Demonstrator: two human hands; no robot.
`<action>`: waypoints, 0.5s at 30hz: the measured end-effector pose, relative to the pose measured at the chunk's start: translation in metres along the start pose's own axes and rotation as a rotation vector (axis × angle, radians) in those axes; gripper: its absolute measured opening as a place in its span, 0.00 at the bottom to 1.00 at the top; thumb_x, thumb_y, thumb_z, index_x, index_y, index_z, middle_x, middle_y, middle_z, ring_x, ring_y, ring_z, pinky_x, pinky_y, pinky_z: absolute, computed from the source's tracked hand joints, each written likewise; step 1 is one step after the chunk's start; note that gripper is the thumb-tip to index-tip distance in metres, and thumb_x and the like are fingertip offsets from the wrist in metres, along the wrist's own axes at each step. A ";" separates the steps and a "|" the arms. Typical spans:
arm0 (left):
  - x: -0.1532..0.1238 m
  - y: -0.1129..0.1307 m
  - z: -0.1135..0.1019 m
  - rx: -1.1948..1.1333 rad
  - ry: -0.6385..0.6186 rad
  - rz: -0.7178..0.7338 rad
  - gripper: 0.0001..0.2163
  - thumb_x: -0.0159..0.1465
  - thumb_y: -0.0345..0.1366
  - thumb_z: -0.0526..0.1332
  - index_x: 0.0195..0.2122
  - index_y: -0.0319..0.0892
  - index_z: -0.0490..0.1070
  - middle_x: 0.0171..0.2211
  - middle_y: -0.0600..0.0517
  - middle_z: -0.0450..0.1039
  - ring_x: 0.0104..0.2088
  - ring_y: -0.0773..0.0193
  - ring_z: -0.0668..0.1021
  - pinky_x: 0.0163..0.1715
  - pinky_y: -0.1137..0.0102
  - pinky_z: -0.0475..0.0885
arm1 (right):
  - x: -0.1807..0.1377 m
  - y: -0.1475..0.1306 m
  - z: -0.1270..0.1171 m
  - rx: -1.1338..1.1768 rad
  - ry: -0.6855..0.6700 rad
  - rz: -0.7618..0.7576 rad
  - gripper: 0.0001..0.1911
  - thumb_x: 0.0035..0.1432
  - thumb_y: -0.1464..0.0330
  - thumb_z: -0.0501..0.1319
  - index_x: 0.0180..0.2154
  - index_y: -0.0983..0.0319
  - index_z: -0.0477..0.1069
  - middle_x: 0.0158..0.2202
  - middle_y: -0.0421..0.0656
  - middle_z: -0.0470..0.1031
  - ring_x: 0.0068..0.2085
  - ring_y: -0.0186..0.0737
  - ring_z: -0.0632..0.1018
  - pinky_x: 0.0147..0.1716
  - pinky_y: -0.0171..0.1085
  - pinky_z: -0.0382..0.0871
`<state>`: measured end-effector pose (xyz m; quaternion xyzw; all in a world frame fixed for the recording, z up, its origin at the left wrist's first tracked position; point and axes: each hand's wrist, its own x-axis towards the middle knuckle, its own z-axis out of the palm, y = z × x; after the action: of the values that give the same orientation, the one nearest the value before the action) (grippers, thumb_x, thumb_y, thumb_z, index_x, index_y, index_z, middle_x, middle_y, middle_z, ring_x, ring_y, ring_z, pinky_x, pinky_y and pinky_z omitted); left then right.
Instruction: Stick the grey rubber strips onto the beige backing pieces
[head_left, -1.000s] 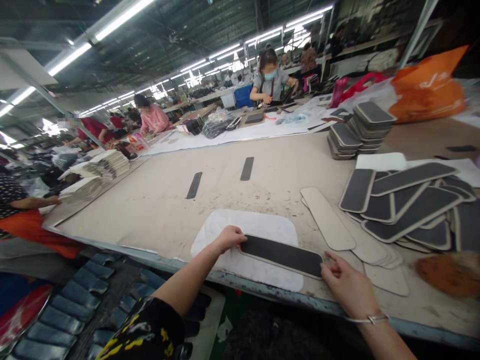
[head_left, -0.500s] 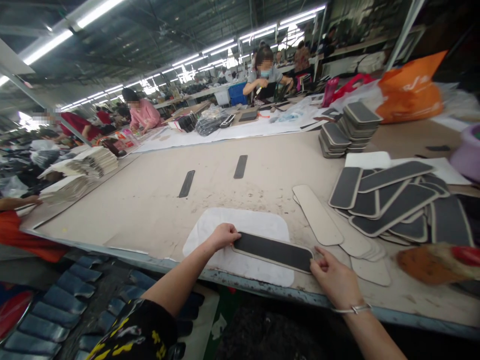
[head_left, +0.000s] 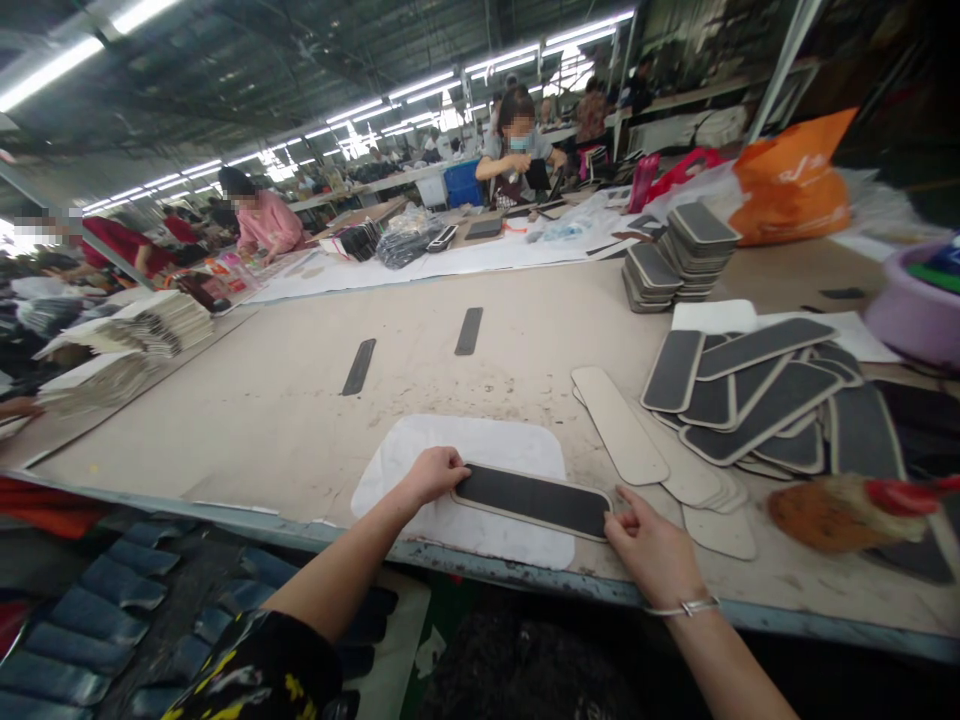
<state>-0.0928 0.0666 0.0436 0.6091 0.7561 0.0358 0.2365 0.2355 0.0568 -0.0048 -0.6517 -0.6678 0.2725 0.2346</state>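
A long black panel with a beige border [head_left: 532, 502] lies slanted over a white sheet with rounded corners [head_left: 405, 450]. My left hand [head_left: 433, 474] pinches the panel's left end. At its right end my right hand [head_left: 651, 542] grips the corner between thumb and fingers, a bracelet on the wrist. To the right of the panel lie plain beige strips [head_left: 619, 425], fanned over each other. Beyond them is a loose pile of black panels with beige borders [head_left: 757, 410].
A brown bottle with a red cap [head_left: 825, 515] lies at the right. Two small dark strips [head_left: 469, 330] rest mid-table. Stacked panels [head_left: 701, 240], an orange bag [head_left: 791, 185] and a purple tub [head_left: 919, 305] stand farther back. Co-workers [head_left: 517, 150] work across the table.
The whole view has shifted slightly, so things appear farther left. Both hands keep hold of the panel's ends, and it stays on the white sheet.
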 end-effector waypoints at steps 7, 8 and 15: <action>0.001 -0.002 0.002 0.044 0.017 0.018 0.05 0.56 0.36 0.61 0.26 0.40 0.71 0.23 0.54 0.70 0.28 0.66 0.72 0.27 0.75 0.61 | 0.001 0.002 0.002 -0.025 -0.011 0.011 0.28 0.50 0.57 0.52 0.50 0.62 0.67 0.24 0.36 0.73 0.27 0.37 0.75 0.29 0.36 0.65; 0.001 -0.002 0.002 0.048 0.019 0.022 0.05 0.55 0.36 0.61 0.26 0.40 0.70 0.22 0.54 0.70 0.28 0.66 0.72 0.27 0.75 0.60 | 0.002 0.002 0.003 -0.030 -0.008 0.010 0.27 0.50 0.56 0.52 0.50 0.62 0.67 0.24 0.36 0.73 0.27 0.37 0.75 0.29 0.36 0.65; 0.000 0.001 0.001 0.045 0.021 0.023 0.05 0.55 0.35 0.61 0.24 0.40 0.69 0.23 0.54 0.70 0.29 0.64 0.73 0.29 0.74 0.62 | 0.003 0.007 0.007 -0.041 0.003 -0.006 0.25 0.50 0.56 0.53 0.48 0.60 0.68 0.25 0.37 0.74 0.27 0.39 0.75 0.26 0.35 0.64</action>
<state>-0.0917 0.0667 0.0433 0.6226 0.7520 0.0279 0.2145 0.2363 0.0591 -0.0145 -0.6547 -0.6749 0.2570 0.2233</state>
